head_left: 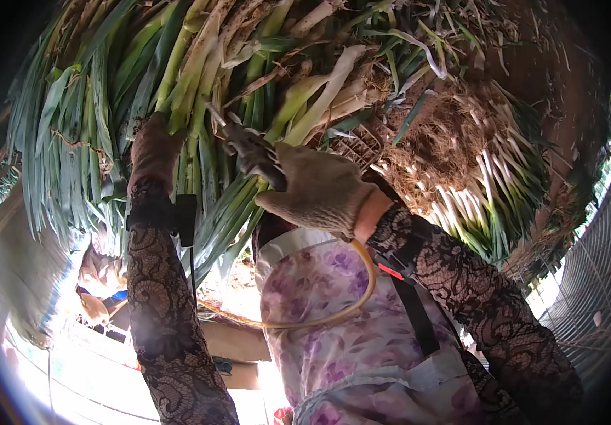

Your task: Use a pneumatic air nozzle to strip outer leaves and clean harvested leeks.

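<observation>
My right hand (323,188), in a beige knitted glove, is closed round a dark air blow gun (252,152). The gun's thin metal nozzle points up and left toward the green onion stalks. A yellowish hose (366,294) runs from below this hand and loops across my lap. My left hand (155,152), also gloved, is closed on a green onion (178,117) among the long leaves; part of its fingers is hidden. Around both hands lies a thick pile of green onions (93,106), with long green leaves hanging down toward me.
At the right, many white-stemmed onions (489,184) lie fanned out, brown roots inward. A plastic crate or grid (358,145) shows beside my right hand. Dry husks and leaf scraps (454,42) litter the far side. A pale sack (26,262) stands at the left.
</observation>
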### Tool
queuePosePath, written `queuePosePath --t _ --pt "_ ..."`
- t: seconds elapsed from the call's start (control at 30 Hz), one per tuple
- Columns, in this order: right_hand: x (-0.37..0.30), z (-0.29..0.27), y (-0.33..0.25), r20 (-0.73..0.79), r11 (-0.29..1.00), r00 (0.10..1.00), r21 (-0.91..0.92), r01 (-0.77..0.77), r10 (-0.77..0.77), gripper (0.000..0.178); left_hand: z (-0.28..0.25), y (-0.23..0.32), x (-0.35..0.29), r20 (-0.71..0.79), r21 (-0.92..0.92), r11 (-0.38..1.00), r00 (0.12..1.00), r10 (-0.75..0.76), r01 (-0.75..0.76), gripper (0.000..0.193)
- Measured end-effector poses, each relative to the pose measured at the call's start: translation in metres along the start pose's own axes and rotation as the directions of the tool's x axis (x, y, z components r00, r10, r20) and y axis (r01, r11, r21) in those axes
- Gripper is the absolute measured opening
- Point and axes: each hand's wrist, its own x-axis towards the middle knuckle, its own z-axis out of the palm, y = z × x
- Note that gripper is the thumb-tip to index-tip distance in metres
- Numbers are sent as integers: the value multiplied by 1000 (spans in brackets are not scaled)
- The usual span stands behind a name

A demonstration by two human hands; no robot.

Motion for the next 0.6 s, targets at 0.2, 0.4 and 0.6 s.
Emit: queuePosePath --t 0.2,0.4,0.6 --pt "53 -49 -7 -124 964 991 265 -17 51 41 5 -5 10 188 -248 968 980 68 -19 62" --pt "10 -21 -27 -37 986 999 165 33 -27 43 -7 -31 -11 359 -507 854 929 85 118 60" --pt "24 -37 -14 -70 937 997 350 -1 27 44 -30 6 -50 393 -661 735 904 167 151 40"
